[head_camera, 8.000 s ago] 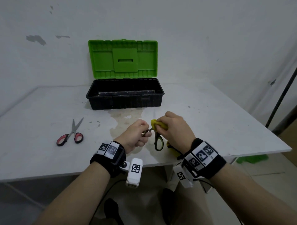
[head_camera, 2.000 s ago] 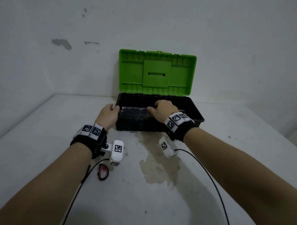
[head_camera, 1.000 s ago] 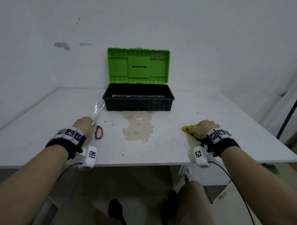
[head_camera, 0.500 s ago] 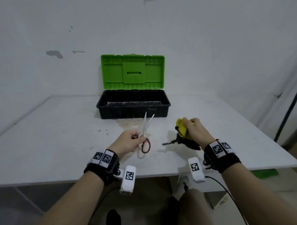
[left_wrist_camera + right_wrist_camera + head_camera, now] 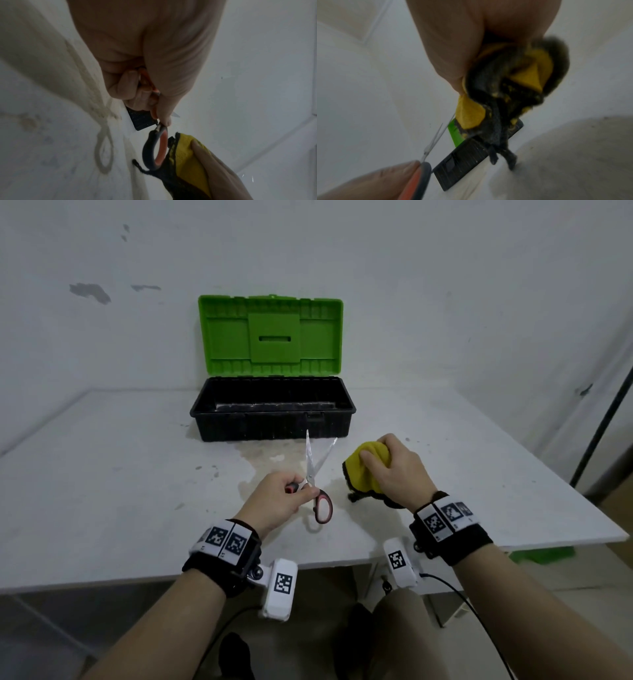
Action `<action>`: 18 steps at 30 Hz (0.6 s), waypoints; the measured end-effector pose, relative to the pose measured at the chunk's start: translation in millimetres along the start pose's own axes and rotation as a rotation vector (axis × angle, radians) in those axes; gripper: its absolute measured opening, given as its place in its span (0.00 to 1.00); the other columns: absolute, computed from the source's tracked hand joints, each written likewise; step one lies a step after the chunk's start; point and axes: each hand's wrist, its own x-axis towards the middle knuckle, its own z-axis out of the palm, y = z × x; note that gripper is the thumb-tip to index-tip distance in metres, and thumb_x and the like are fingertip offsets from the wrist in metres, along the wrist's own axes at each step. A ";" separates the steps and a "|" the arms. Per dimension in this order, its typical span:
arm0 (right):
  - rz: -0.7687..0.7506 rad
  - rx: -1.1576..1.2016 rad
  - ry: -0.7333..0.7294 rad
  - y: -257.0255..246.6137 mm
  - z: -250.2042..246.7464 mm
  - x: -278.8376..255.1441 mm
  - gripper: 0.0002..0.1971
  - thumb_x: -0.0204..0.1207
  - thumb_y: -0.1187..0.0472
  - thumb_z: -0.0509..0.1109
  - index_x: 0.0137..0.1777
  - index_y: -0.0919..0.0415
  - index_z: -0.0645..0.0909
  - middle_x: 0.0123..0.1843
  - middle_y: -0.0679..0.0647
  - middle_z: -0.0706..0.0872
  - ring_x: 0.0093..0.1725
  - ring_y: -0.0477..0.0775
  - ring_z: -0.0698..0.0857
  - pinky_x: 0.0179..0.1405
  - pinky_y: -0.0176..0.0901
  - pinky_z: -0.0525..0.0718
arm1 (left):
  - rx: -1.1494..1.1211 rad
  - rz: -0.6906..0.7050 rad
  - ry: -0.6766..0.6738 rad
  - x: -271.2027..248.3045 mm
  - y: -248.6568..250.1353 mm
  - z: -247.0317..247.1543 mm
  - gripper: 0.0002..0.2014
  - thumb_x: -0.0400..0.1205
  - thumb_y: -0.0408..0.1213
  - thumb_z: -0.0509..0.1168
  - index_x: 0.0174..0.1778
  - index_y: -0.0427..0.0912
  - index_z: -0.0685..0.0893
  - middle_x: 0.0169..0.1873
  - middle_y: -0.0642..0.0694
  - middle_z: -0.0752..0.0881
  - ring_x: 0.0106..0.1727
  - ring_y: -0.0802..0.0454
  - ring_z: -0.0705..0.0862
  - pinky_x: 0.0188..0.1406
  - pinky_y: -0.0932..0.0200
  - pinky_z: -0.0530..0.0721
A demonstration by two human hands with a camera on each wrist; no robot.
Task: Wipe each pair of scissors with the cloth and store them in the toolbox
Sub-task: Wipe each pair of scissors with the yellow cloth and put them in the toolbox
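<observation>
a: where are the scissors [image 5: 317, 486] right now?

b: in the left hand [image 5: 274, 503], held up over the white table [image 5: 102, 474]. the fingers are curled round one red-and-black handle loop, the other loop hangs free below the thumb, and the blades are spread in a narrow v, tips pointing toward the toolbox [image 5: 272, 422].

a: and the cloth [image 5: 363, 470]?

b: bunched in the right hand [image 5: 399, 472] — yellow on the outside, a dark edge and a dark tag dangling underneath. the fingers are clenched over the top of it. the left wrist view shows the cloth just beside the free handle loop; whether they touch, i cannot tell.

a: the toolbox is open?

b: yes, the green lid [image 5: 270, 335] stands upright against the wall and the black tub sits at the far middle of the table, beyond both hands. its inside is too dark to make out what lies there.

a: anything else on the table?

b: a brownish stain [image 5: 263, 460] on the surface, between the toolbox and the hands — the scissors hang over its near edge.
</observation>
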 end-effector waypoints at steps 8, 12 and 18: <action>-0.257 -0.165 -0.068 -4.0 18.5 -3.7 0.11 0.82 0.58 0.62 0.60 0.57 0.80 0.50 0.48 0.78 0.49 0.47 0.77 0.57 0.45 0.78 | 0.012 -0.015 0.026 4.8 -5.1 12.2 0.09 0.81 0.43 0.73 0.42 0.40 0.88 0.29 0.46 0.79 0.29 0.53 0.76 0.25 0.64 0.74; -0.184 -0.306 -0.273 -0.1 22.8 -11.4 0.19 0.77 0.41 0.68 0.60 0.53 0.80 0.48 0.47 0.77 0.47 0.47 0.77 0.51 0.41 0.78 | -0.002 -0.032 0.045 5.3 -8.0 10.9 0.13 0.80 0.43 0.73 0.43 0.35 0.87 0.27 0.47 0.76 0.29 0.51 0.75 0.28 0.57 0.74; -0.107 -0.544 -0.572 -4.3 14.7 -12.8 0.31 0.63 0.32 0.73 0.64 0.46 0.80 0.56 0.48 0.82 0.54 0.51 0.81 0.54 0.47 0.83 | -0.010 -0.036 0.036 4.2 -5.7 4.7 0.08 0.81 0.41 0.73 0.37 0.45 0.86 0.28 0.47 0.78 0.30 0.51 0.76 0.27 0.60 0.74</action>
